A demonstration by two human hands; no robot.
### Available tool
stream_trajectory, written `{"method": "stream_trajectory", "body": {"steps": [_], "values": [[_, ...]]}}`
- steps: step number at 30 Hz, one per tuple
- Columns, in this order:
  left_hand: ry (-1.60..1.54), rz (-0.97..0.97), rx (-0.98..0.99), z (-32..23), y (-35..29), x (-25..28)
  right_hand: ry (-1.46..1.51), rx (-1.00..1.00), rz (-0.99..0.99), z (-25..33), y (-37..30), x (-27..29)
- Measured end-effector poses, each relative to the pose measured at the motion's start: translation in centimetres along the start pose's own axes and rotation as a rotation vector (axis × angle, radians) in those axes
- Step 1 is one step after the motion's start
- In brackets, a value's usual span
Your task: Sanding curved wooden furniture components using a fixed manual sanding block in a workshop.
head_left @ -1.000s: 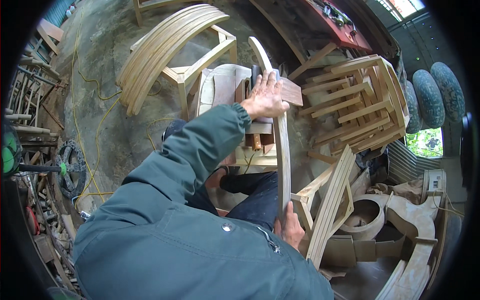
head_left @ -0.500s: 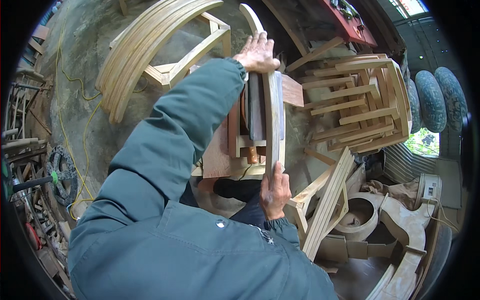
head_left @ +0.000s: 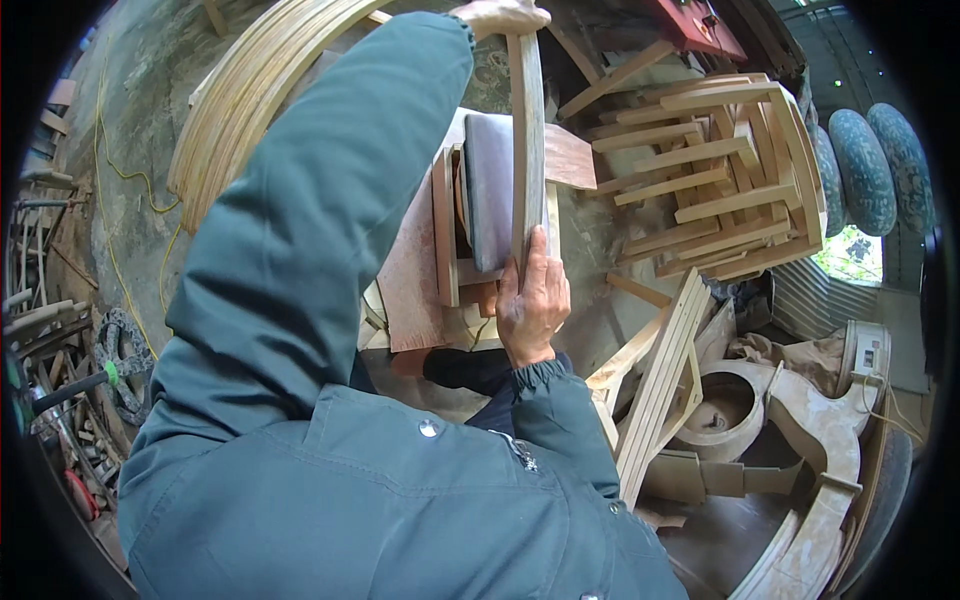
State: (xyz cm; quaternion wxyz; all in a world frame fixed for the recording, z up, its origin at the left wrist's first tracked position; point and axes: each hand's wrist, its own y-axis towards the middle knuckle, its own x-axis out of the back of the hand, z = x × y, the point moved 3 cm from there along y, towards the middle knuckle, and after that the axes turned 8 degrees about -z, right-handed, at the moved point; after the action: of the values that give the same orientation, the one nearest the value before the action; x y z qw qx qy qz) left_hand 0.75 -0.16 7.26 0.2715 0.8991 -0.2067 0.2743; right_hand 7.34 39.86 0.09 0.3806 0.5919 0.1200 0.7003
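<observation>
A long, slightly curved wooden slat (head_left: 527, 150) stretches away from me over a wooden stand. My left hand (head_left: 503, 16), partly cut off by the top edge, is closed on the slat's far end. Closer to me, my right hand (head_left: 535, 305) grips the near end, thumb on the left side and fingers along the right. Just left of the slat lies a grey, flat, pad-like surface (head_left: 490, 190) on the stand; I cannot tell whether the slat touches it. Reddish-brown boards (head_left: 412, 290) flank the stand.
Curved wooden strips (head_left: 250, 100) are bundled at the far left. On the right are stacked wooden frames (head_left: 720, 180), a bundle of slats (head_left: 655, 390) and a pale, dusty machine housing (head_left: 820, 430). A yellow cord (head_left: 102, 200) runs along the left floor.
Both hands have moved farther from me with the slat. The left hand has gone from lying over the slat to closing on its far end. More of the grey surface shows.
</observation>
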Motion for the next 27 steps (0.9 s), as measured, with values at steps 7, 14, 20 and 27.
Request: {"method": "stream_trajectory", "body": {"steps": [7,14,20,27], "values": [[0.27,0.074,-0.013,-3.6,-9.2,-3.2,-0.011,-0.075,0.005,-1.5,-9.3,3.3],[0.461,0.066,-0.242,-11.2,-22.9,-3.2,-0.047,-0.104,0.106,-2.8,-24.3,2.7],[0.481,-0.055,-0.325,-10.4,-32.4,-5.3,0.004,-0.174,0.355,-4.3,-32.0,3.7],[0.384,0.077,-0.227,-11.0,-29.0,-4.8,0.014,-0.14,0.238,-2.5,-28.3,6.9]]}}
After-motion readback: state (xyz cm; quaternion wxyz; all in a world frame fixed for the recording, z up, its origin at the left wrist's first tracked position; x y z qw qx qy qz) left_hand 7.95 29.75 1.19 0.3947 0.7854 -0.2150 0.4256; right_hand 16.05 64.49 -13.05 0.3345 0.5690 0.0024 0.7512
